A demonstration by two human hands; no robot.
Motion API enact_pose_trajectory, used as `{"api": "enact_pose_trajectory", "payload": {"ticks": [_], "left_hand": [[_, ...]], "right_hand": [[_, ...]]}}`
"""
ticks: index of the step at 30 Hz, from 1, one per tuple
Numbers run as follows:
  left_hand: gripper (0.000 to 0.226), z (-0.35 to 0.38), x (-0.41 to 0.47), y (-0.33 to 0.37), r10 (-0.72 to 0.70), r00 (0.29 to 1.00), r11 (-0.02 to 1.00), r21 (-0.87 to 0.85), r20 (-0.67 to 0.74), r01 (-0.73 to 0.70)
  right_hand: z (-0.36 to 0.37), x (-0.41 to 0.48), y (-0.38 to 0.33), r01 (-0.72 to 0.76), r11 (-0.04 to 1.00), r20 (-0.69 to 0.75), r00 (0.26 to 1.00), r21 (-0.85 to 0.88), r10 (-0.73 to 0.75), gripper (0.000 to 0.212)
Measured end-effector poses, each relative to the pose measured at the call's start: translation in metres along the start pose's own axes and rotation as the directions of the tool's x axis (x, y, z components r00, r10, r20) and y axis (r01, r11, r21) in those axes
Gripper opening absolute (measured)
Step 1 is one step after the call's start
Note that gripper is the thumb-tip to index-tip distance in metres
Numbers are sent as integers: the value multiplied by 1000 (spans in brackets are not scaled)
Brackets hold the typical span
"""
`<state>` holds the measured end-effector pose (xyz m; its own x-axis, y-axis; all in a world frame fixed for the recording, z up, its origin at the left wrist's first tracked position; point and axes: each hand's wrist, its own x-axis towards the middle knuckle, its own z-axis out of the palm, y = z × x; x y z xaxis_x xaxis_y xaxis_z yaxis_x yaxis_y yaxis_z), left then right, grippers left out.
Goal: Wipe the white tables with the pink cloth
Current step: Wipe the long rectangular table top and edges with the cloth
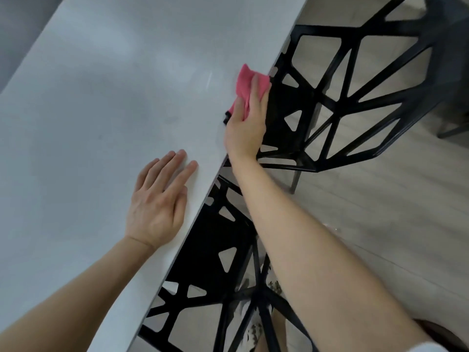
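Observation:
The white table (101, 110) fills the left and middle of the head view, its long edge running diagonally from top right to bottom left. My right hand (247, 120) lies on the pink cloth (245, 81) at that edge, fingers fairly straight and pressing it down on the tabletop. Part of the cloth sticks out beyond the fingertips. My left hand (160, 201) rests flat on the table nearer to me, fingers straight and spread, holding nothing.
Two black chairs with open geometric frames stand along the table edge, one (342, 97) beside the cloth and one (223, 275) under my right forearm. Pale wooden floor (380, 212) lies to the right. Another dark chair leg (451, 130) shows at far right.

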<state>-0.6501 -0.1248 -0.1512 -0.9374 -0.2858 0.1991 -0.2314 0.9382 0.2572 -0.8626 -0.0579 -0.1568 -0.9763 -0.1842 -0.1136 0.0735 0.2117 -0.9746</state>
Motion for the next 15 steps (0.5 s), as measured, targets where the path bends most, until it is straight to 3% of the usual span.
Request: {"api": "enact_pose_trajectory", "payload": {"ticks": [2, 4, 7, 12, 15], "left_hand": [[52, 1, 0, 1, -2, 1000, 1000, -3, 7, 2], [52, -1, -1, 0, 2, 1000, 1000, -1, 24, -2], [53, -1, 0, -1, 11, 1000, 1000, 2, 29, -11], [53, -1, 0, 0, 10, 1000, 1000, -2, 10, -10], [53, 0, 0, -1, 13, 1000, 1000, -3, 6, -13]], "right_hand": [[-2, -76, 11, 42, 999, 37, 998, 14, -43, 55], [-13, -155, 20, 23, 998, 182, 983, 56, -33, 55], [-30, -157, 18, -9, 997, 287, 958, 76, -14, 54], [-11, 11, 6, 7, 1000, 57, 998, 27, -9, 51], [-1, 3, 4, 32, 998, -25, 999, 49, -31, 52]]}}
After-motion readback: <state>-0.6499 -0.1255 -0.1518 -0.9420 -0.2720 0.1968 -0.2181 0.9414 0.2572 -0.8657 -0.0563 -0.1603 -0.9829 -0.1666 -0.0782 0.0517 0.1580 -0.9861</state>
